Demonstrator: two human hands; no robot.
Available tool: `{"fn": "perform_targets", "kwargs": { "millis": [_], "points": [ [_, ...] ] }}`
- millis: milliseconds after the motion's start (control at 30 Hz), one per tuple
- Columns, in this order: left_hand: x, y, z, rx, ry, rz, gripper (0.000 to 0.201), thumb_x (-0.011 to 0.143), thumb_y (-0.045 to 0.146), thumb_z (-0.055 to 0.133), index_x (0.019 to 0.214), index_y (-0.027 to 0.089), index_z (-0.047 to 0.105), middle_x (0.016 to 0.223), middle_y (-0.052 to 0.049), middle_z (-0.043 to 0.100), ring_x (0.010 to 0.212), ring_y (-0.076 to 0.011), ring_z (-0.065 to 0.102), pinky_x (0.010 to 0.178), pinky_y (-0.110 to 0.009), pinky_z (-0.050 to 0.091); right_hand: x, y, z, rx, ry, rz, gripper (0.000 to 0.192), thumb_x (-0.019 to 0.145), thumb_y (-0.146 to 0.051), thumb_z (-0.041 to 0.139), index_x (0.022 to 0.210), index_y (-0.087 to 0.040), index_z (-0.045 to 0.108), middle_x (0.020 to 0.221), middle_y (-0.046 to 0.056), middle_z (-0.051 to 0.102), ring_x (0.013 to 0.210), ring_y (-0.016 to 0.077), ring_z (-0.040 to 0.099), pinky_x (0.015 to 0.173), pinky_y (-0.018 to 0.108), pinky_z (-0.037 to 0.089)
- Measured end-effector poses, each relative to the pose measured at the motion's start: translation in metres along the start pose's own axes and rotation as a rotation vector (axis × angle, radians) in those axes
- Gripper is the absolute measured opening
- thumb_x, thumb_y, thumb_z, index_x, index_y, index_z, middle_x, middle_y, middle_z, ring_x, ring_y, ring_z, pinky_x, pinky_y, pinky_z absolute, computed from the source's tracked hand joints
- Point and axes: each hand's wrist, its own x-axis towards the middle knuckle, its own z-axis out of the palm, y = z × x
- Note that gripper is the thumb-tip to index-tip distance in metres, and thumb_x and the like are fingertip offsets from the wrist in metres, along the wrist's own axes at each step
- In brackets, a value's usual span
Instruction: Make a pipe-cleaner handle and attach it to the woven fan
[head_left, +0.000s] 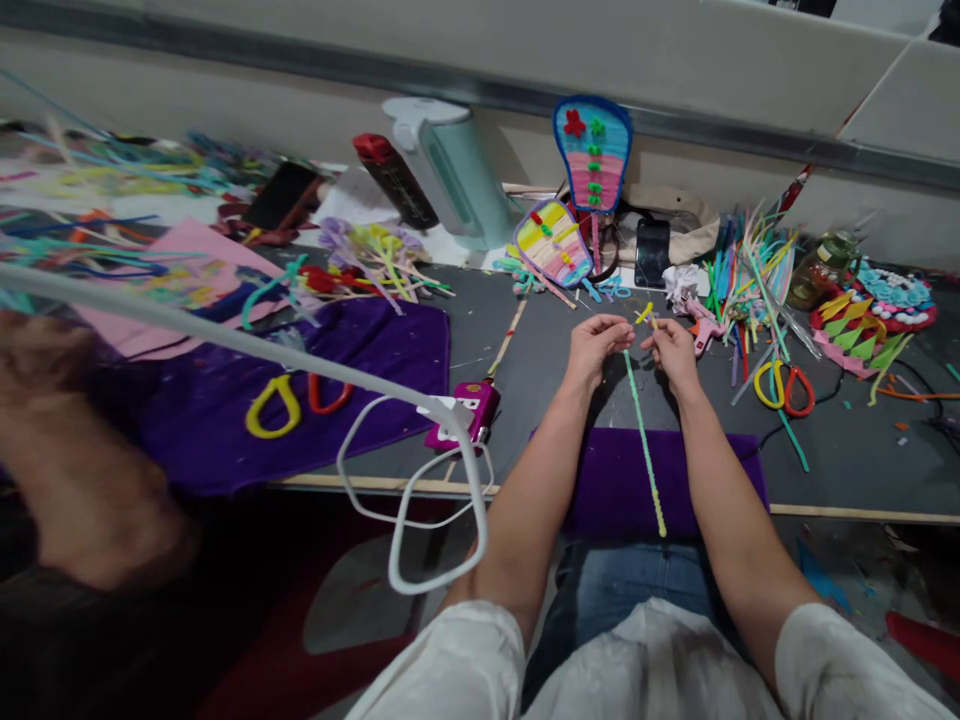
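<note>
My left hand [600,348] is closed in a pinch on a long pipe cleaner stem [637,405], light green with a yellowish lower end. The stem slants down over a folded purple cloth [600,475] at the table's front edge. Close by on the right, my right hand [673,352] has thumb and fingers pressed together at a small yellow pipe cleaner piece [645,313] between the hands. How the yellow piece meets the stem is too small to make out. Just right of my right hand lies a pink glue gun [703,325].
Scissors [784,388] and bundled pipe cleaners [757,280] lie right. Behind stand two fan-shaped craft pieces [592,150] and a kettle [450,170]. A white cable [480,530] loops past a magenta power socket [469,410]. A co-worker's arm [90,480] reaches in left.
</note>
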Motion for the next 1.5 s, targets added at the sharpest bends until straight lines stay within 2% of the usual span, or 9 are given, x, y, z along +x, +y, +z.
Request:
{"fn": "perform_targets", "kwargs": {
  "millis": [133,267,400,600,867,1067,1500],
  "points": [
    [0.000,-0.001,0.000,-0.011,-0.012,-0.002,0.035,0.056,0.031,0.083,0.082,0.013,0.067,0.075,-0.004,0.071,0.067,-0.0138,0.067,0.069,-0.028,0.052,-0.003,0.003,0.007,-0.008,-0.012,-0.022,0.022,0.069,-0.037,0.064,0.079,-0.017,0.063,0.067,-0.003,0.061,0.045,0.0057,0.047,0.037,0.017,0.031],
    [-0.001,0.000,0.001,-0.021,-0.034,-0.004,0.034,0.056,0.030,0.083,0.081,0.013,0.067,0.074,-0.004,0.071,0.066,-0.0135,0.067,0.068,-0.027,0.053,-0.007,-0.003,0.011,0.063,-0.027,-0.023,0.023,0.066,-0.032,0.064,0.083,-0.017,0.065,0.060,-0.006,0.057,0.044,0.0063,0.044,0.037,0.018,0.030],
    [-0.001,0.000,0.001,-0.027,-0.025,-0.011,0.034,0.056,0.030,0.083,0.080,0.013,0.067,0.071,-0.003,0.069,0.064,-0.0130,0.066,0.065,-0.026,0.052,-0.010,-0.010,0.012,0.105,-0.053,-0.004,0.023,0.064,-0.029,0.065,0.084,-0.018,0.064,0.061,-0.006,0.058,0.046,0.0060,0.044,0.038,0.017,0.030],
    [-0.001,-0.001,0.001,-0.017,-0.025,-0.012,0.032,0.056,0.029,0.083,0.080,0.014,0.067,0.072,-0.002,0.068,0.065,-0.0128,0.065,0.064,-0.026,0.052,-0.008,-0.009,0.011,0.147,-0.046,0.016,0.021,0.064,-0.032,0.068,0.080,-0.019,0.063,0.070,-0.004,0.060,0.053,0.0063,0.047,0.041,0.016,0.034],
    [-0.002,-0.001,0.002,-0.007,-0.055,-0.044,0.034,0.055,0.029,0.083,0.083,0.014,0.070,0.071,-0.002,0.068,0.063,-0.0115,0.063,0.064,-0.026,0.053,-0.009,-0.008,0.013,0.150,-0.013,-0.028,0.029,0.067,-0.044,0.070,0.074,-0.019,0.058,0.063,-0.005,0.054,0.050,0.0057,0.044,0.040,0.016,0.033],
    [-0.002,-0.003,0.001,-0.030,-0.107,-0.076,0.034,0.056,0.028,0.083,0.084,0.013,0.072,0.072,-0.003,0.068,0.062,-0.0108,0.061,0.063,-0.026,0.053,-0.008,-0.007,0.011,0.117,0.010,-0.067,0.028,0.069,-0.044,0.069,0.069,-0.019,0.057,0.055,-0.007,0.047,0.046,0.0059,0.039,0.040,0.018,0.032],
    [-0.004,-0.001,0.004,0.020,-0.157,-0.051,0.035,0.055,0.029,0.084,0.084,0.015,0.072,0.081,-0.004,0.069,0.070,-0.0140,0.063,0.064,-0.028,0.054,-0.007,-0.006,0.011,0.116,0.057,-0.059,0.025,0.070,-0.042,0.067,0.067,-0.019,0.059,0.056,-0.005,0.050,0.047,0.0071,0.039,0.042,0.020,0.030]
  ]
}}
